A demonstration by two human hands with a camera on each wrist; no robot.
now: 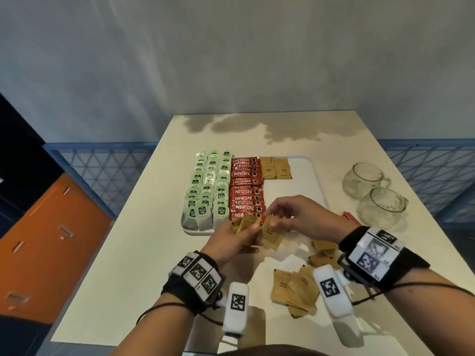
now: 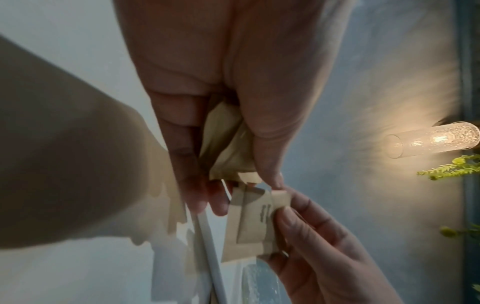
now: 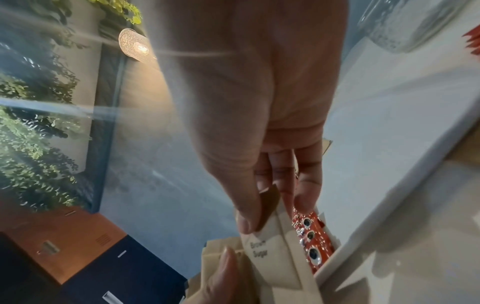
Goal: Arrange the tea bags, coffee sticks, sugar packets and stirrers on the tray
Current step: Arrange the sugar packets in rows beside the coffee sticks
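A cream table [image 1: 133, 253] carries a white tray [image 1: 300, 170]. On the tray, tea bags [image 1: 208, 186] fill the left, coffee sticks [image 1: 245, 188] the middle, and a few sugar packets [image 1: 276, 168] lie at the far end. Two glass cups [image 1: 372, 191] stand to the right. More packets are scattered near the front. Over the tray's near edge, the left hand [image 1: 231, 242] grips a bunch of packets [image 1: 245, 224], and the right hand [image 1: 305, 219] pinches one packet [image 1: 272, 233].

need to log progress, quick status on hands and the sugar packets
Left hand grips a bunch of sugar packets; right hand pinches one packet. Loose pile on table, a few on tray. Nothing blocking.
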